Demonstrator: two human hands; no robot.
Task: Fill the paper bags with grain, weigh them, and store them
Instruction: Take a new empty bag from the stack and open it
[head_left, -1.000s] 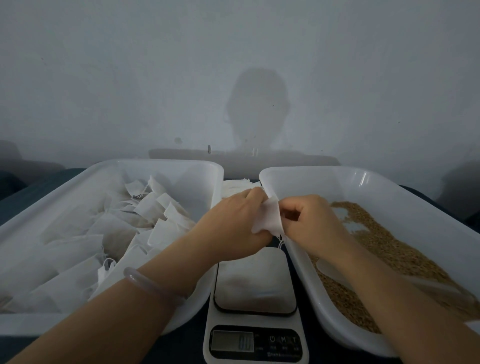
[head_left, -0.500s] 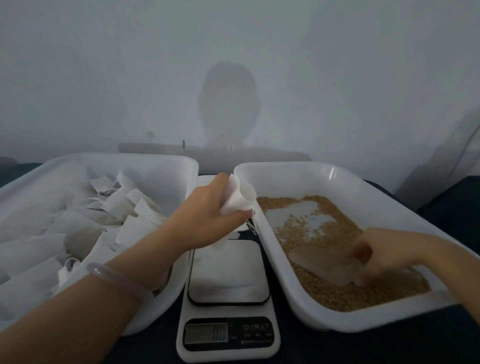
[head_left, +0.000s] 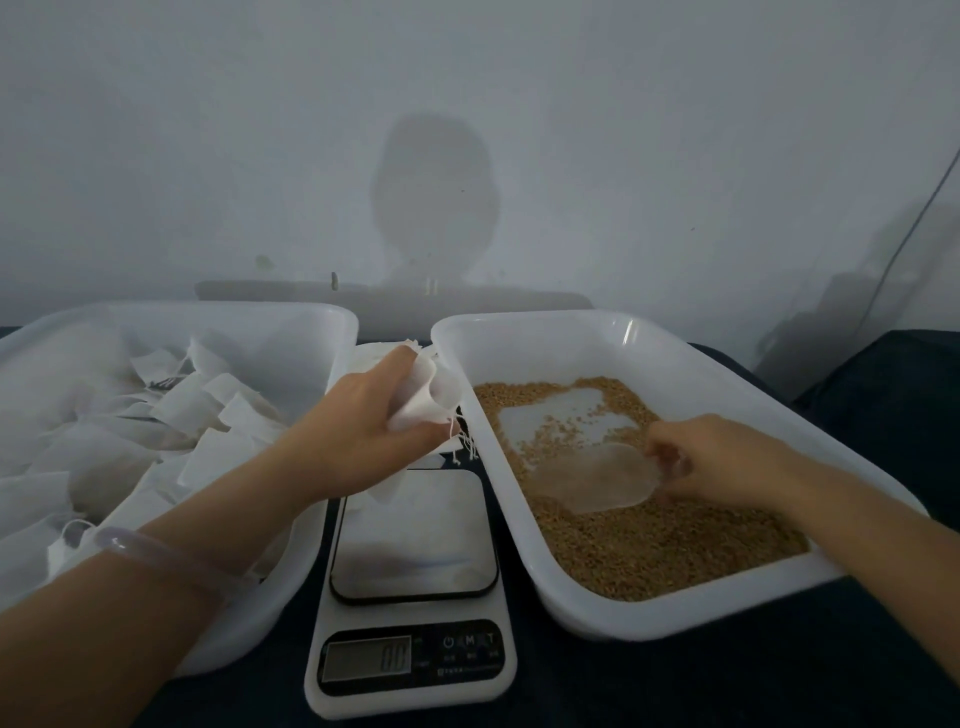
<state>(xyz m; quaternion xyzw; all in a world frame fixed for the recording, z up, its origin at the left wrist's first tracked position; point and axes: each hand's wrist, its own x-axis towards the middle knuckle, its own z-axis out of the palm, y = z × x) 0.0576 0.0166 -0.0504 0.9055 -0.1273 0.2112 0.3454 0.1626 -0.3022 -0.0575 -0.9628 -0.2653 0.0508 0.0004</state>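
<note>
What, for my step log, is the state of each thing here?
Left hand: grips the bag.
Bag: mouth open, held up beside the grain tray's rim.
Right hand: grips the scoop's handle.
Scoop: lying low on the grain.
Grain tray: partly filled, bare patch in its floor.
Scale: on, display showing digits.
Left tray: heaped with bags.

Dark surface (head_left: 675, 686): two tubs (head_left: 675, 621), scale (head_left: 415, 613)
</note>
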